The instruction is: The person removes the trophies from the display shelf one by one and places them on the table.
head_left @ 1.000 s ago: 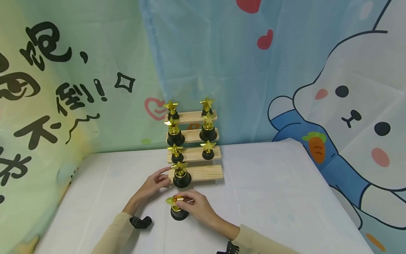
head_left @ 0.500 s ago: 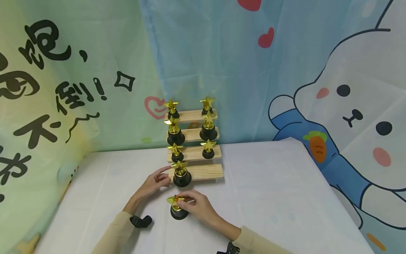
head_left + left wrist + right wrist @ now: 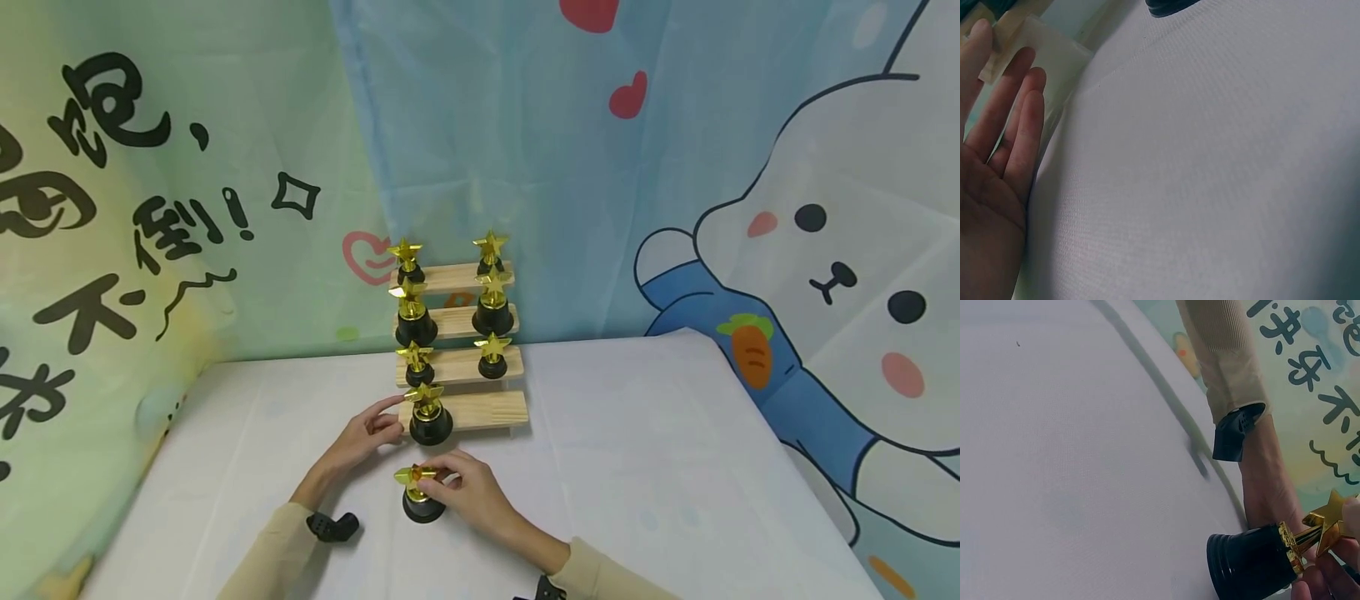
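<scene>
My right hand point(image 3: 474, 493) pinches the gold star of a small trophy point(image 3: 423, 507) with a round black base, in front of the stepped wooden rack point(image 3: 491, 410). Part of the star is hidden by the fingers; whether the base touches the table I cannot tell. In the right wrist view the trophy's black base point(image 3: 1250, 565) shows beside the fingertips. My left hand point(image 3: 366, 435) lies at the left end of the lowest step, near another star trophy point(image 3: 431, 427). Its fingers are nearly straight in the left wrist view, beside the rack's pale end piece point(image 3: 1057, 53).
Pairs of star trophies stand on the three upper steps, such as a big one point(image 3: 492, 315) at the right and a small one point(image 3: 410, 265) at the top left. A white cloth point(image 3: 637, 467) covers the table. Behind hangs a printed curtain point(image 3: 525, 125).
</scene>
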Tool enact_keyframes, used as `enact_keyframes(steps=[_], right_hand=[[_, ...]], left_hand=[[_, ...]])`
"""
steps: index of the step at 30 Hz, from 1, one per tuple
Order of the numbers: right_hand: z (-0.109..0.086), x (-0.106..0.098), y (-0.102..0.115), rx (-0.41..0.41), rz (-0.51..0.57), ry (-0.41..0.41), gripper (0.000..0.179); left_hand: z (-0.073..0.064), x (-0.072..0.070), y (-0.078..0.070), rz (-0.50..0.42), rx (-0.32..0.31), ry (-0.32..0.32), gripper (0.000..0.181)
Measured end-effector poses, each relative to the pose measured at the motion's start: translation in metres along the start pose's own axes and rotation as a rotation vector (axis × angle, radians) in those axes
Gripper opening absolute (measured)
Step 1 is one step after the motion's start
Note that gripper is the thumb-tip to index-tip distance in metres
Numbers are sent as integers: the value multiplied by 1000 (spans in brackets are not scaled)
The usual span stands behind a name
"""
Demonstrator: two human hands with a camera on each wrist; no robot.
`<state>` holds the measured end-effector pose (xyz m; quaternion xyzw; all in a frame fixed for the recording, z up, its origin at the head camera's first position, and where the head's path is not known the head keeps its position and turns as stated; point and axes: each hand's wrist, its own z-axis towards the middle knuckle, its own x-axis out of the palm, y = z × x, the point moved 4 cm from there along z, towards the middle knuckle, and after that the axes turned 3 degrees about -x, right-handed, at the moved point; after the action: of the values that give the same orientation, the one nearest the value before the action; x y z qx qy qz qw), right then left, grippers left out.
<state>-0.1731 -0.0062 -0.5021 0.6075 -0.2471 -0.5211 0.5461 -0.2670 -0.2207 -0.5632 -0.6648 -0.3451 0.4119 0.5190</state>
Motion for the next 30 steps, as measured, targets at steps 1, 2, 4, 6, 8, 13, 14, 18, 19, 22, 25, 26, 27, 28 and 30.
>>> enact_keyframes(steps=[1,2,4,6,8,13,14,18,19,22,25,26,27,28,30], right_hand=[[0,0,0,-2,-3,-2,29],[0,0,0,-2,-3,-2,29],[-1,-1,0,3,3,-2,29],[-1,-1,0,6,7,-1,31],[-1,-3,1,8,11,-1,33],[-4,-13,0,10,-10,-19,35],[-4,-16,-1,7,-21,-27,34],[-2,-29,-5,3,-50,-72,29],[0,-32,-5,3,-56,-83,28],[8,-41,-3,5,-63,-117,26],[18,-50,3,3,-51,-146,28],[21,-52,6,-6,-47,-153,29],[25,-55,8,-17,-48,-159,29],[29,-57,11,-25,-51,-163,30],[37,-61,18,-59,-65,-165,33]], left_hand=[[0,0,0,1,-2,-3,59],[0,0,-1,2,-4,-5,59],[-1,1,-1,5,-9,-8,60],[-2,1,-2,8,-16,-10,60],[-3,1,-3,11,-23,-13,60],[-2,1,-2,24,-33,-18,59],[-2,1,-2,26,-34,-19,59],[-1,0,-3,24,-31,-19,60],[-1,0,-3,25,-27,-20,60],[-1,0,-5,22,-18,-21,59],[-2,0,-6,17,-13,-23,59],[-3,1,-6,11,-10,-21,59],[-3,1,-6,8,-5,-17,59],[-3,1,-6,7,-5,-16,59],[-4,2,-6,4,-3,-18,59]])
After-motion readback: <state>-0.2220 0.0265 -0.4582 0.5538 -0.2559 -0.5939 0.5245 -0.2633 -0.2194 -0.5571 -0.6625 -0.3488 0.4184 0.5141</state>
